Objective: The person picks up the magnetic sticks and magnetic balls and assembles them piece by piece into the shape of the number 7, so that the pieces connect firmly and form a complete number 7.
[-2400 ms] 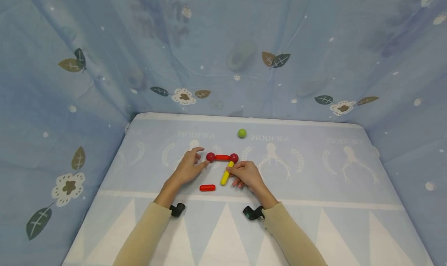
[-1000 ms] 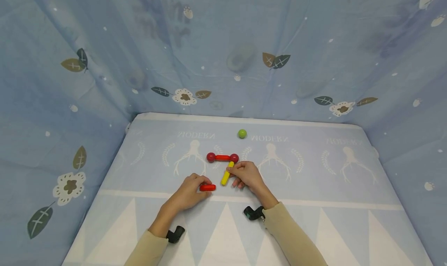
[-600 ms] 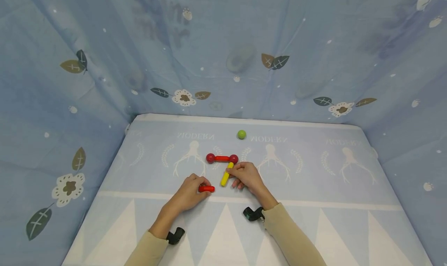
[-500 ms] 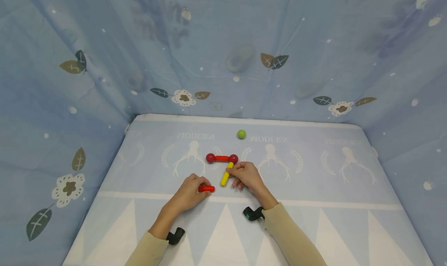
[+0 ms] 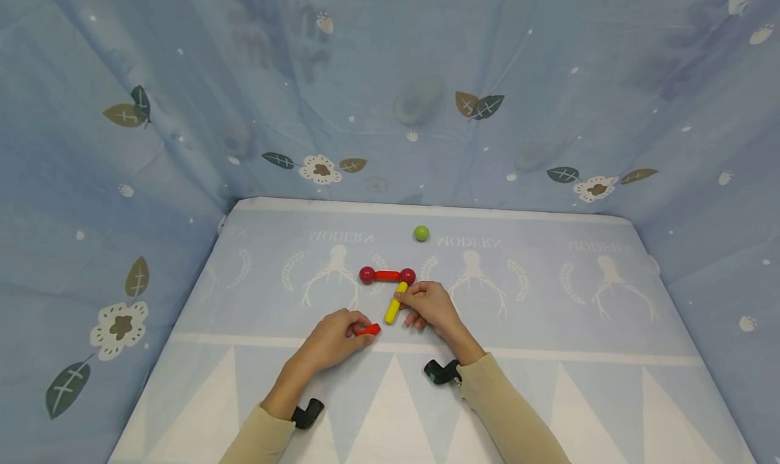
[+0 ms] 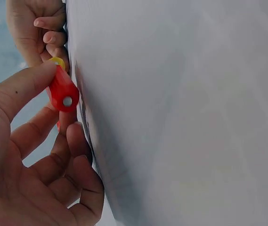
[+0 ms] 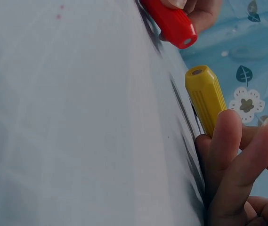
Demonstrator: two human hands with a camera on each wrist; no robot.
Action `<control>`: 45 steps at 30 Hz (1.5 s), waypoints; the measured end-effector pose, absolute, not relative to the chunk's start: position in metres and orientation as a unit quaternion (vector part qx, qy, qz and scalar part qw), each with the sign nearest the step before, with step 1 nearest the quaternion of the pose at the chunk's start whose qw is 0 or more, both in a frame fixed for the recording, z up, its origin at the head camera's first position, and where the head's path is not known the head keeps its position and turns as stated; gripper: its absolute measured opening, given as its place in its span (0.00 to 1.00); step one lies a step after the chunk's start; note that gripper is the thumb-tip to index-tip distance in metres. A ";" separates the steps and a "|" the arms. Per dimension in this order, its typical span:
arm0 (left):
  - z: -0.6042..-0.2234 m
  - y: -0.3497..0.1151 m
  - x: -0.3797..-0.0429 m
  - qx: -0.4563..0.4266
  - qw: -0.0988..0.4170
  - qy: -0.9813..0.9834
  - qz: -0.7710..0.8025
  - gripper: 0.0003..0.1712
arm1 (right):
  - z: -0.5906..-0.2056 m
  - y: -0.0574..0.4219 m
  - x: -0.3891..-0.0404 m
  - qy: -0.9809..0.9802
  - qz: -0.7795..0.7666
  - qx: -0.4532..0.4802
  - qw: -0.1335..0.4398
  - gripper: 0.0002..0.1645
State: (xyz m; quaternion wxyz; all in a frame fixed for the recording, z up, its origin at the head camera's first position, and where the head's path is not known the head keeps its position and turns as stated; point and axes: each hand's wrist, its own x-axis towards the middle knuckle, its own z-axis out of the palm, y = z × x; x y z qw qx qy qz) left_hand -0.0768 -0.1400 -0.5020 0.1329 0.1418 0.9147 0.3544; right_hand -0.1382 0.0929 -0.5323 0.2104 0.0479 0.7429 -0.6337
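Note:
My left hand (image 5: 334,339) pinches a short red magnetic rod (image 5: 369,330) between thumb and fingers; its metal end shows in the left wrist view. The rod is tilted, its free end toward the yellow rod. With my right hand (image 5: 431,304) I pinch a yellow magnetic rod (image 5: 393,311) near its upper end. That upper end meets the right-hand dark red ball (image 5: 407,276). A second red rod (image 5: 386,276) joins this ball to the left-hand dark red ball (image 5: 367,275). In the right wrist view the lower end of the yellow rod (image 7: 206,99) stands apart from the red rod (image 7: 174,26).
A green ball (image 5: 422,233) lies farther back on the cloth-covered table (image 5: 548,294). Blue patterned curtains (image 5: 390,98) hang behind the table and along both sides. Dark wrist cameras (image 5: 307,414) sit at both wrists.
The left hand has left the left-hand ball, come down to the loose red rod, gripped it, then turned it and shifted it slightly right. The right hand has stayed on the yellow rod.

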 end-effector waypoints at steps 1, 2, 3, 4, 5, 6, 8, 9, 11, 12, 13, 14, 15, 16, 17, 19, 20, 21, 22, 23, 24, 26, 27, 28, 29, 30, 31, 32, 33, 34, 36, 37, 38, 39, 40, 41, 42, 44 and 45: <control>-0.501 -0.139 -0.077 0.141 0.137 0.913 0.358 0.10 | -0.532 0.093 -0.138 0.742 -0.635 0.047 0.211 0.21; -0.501 -0.138 -0.077 0.141 0.139 0.912 0.360 0.10 | -0.532 0.093 -0.138 0.741 -0.636 0.047 0.211 0.21; -0.502 -0.137 -0.077 0.142 0.139 0.911 0.360 0.10 | -0.532 0.093 -0.138 0.741 -0.636 0.046 0.211 0.21; -0.502 -0.136 -0.077 0.143 0.139 0.911 0.360 0.10 | -0.532 0.093 -0.138 0.740 -0.637 0.046 0.211 0.21; -0.502 -0.135 -0.077 0.143 0.138 0.911 0.360 0.10 | -0.532 0.093 -0.138 0.740 -0.637 0.046 0.211 0.21; -0.502 -0.134 -0.077 0.144 0.137 0.911 0.361 0.09 | -0.531 0.093 -0.138 0.741 -0.636 0.046 0.210 0.21; -0.502 -0.133 -0.077 0.144 0.136 0.911 0.362 0.09 | -0.531 0.093 -0.138 0.742 -0.635 0.047 0.210 0.21; -0.502 -0.132 -0.077 0.143 0.136 0.911 0.362 0.09 | -0.531 0.093 -0.138 0.743 -0.634 0.046 0.209 0.21; -0.502 -0.131 -0.077 0.137 0.141 0.911 0.363 0.10 | -0.530 0.092 -0.138 0.745 -0.632 0.047 0.209 0.20; -0.502 -0.130 -0.077 0.135 0.144 0.911 0.363 0.10 | -0.529 0.092 -0.138 0.746 -0.631 0.047 0.209 0.21; -0.502 -0.130 -0.077 0.134 0.146 0.911 0.362 0.10 | -0.529 0.092 -0.138 0.747 -0.630 0.047 0.208 0.20; -0.501 -0.129 -0.077 0.133 0.149 0.910 0.364 0.10 | -0.529 0.092 -0.139 0.747 -0.629 0.047 0.209 0.20; -0.501 -0.128 -0.077 0.132 0.152 0.910 0.363 0.10 | -0.528 0.092 -0.139 0.748 -0.628 0.047 0.209 0.20; -0.501 -0.128 -0.077 0.131 0.155 0.909 0.364 0.11 | -0.528 0.092 -0.139 0.748 -0.628 0.047 0.208 0.20; -0.501 -0.127 -0.077 0.131 0.156 0.909 0.364 0.11 | -0.528 0.091 -0.139 0.748 -0.628 0.048 0.208 0.20; -0.500 -0.126 -0.077 0.130 0.159 0.909 0.364 0.11 | -0.527 0.091 -0.139 0.747 -0.629 0.049 0.209 0.20; -0.500 -0.126 -0.077 0.128 0.160 0.909 0.363 0.11 | -0.527 0.091 -0.139 0.747 -0.629 0.048 0.209 0.20; -0.500 -0.125 -0.078 0.128 0.159 0.909 0.362 0.12 | -0.527 0.091 -0.139 0.746 -0.630 0.048 0.209 0.21; -0.500 -0.125 -0.078 0.130 0.158 0.910 0.362 0.12 | -0.527 0.091 -0.140 0.745 -0.631 0.048 0.210 0.21; -0.500 -0.125 -0.078 0.130 0.158 0.910 0.362 0.12 | -0.527 0.091 -0.140 0.745 -0.632 0.048 0.210 0.21; -0.499 -0.125 -0.078 0.130 0.157 0.910 0.362 0.12 | -0.527 0.091 -0.140 0.745 -0.632 0.047 0.210 0.21; -0.499 -0.124 -0.078 0.129 0.157 0.910 0.362 0.12 | -0.528 0.091 -0.140 0.744 -0.633 0.047 0.210 0.22; -0.498 -0.124 -0.079 0.128 0.158 0.909 0.363 0.12 | -0.528 0.091 -0.141 0.744 -0.633 0.047 0.210 0.22; -0.498 -0.124 -0.079 0.127 0.160 0.909 0.363 0.12 | -0.529 0.091 -0.141 0.744 -0.633 0.047 0.210 0.22; -0.498 -0.124 -0.079 0.126 0.161 0.909 0.363 0.12 | -0.529 0.091 -0.141 0.744 -0.633 0.047 0.210 0.22; -0.498 -0.124 -0.079 0.127 0.161 0.909 0.362 0.12 | -0.529 0.091 -0.141 0.744 -0.633 0.047 0.210 0.22; -0.499 -0.124 -0.080 0.127 0.161 0.910 0.360 0.12 | -0.529 0.092 -0.141 0.743 -0.633 0.048 0.210 0.22; -0.499 -0.124 -0.080 0.127 0.162 0.911 0.358 0.11 | -0.529 0.092 -0.141 0.743 -0.633 0.048 0.211 0.23; -0.499 -0.124 -0.080 0.129 0.161 0.912 0.354 0.11 | -0.529 0.092 -0.141 0.743 -0.633 0.049 0.211 0.23; -0.500 -0.124 -0.080 0.129 0.162 0.914 0.350 0.11 | -0.528 0.092 -0.141 0.743 -0.633 0.050 0.212 0.23; -0.500 -0.125 -0.080 0.132 0.161 0.916 0.343 0.10 | -0.528 0.092 -0.141 0.741 -0.635 0.052 0.215 0.22; -0.500 -0.125 -0.080 0.136 0.159 0.917 0.340 0.09 | -0.527 0.091 -0.141 0.740 -0.635 0.051 0.215 0.22; -0.499 -0.126 -0.080 0.139 0.158 0.917 0.339 0.09 | -0.527 0.091 -0.141 0.739 -0.636 0.051 0.216 0.22; -0.499 -0.127 -0.080 0.143 0.155 0.918 0.337 0.08 | -0.526 0.091 -0.141 0.739 -0.636 0.051 0.217 0.21; -0.499 -0.128 -0.080 0.148 0.152 0.918 0.335 0.08 | -0.526 0.091 -0.140 0.739 -0.636 0.051 0.217 0.21; -0.498 -0.129 -0.080 0.155 0.147 0.919 0.332 0.07 | -0.526 0.091 -0.140 0.739 -0.636 0.051 0.217 0.20; -0.498 -0.130 -0.080 0.160 0.144 0.920 0.326 0.07 | -0.526 0.092 -0.140 0.740 -0.635 0.051 0.217 0.20; -0.498 -0.132 -0.079 0.170 0.136 0.924 0.313 0.07 | -0.526 0.092 -0.140 0.742 -0.633 0.051 0.217 0.20; -0.498 -0.134 -0.078 0.174 0.133 0.927 0.306 0.08 | -0.526 0.092 -0.139 0.742 -0.632 0.051 0.216 0.20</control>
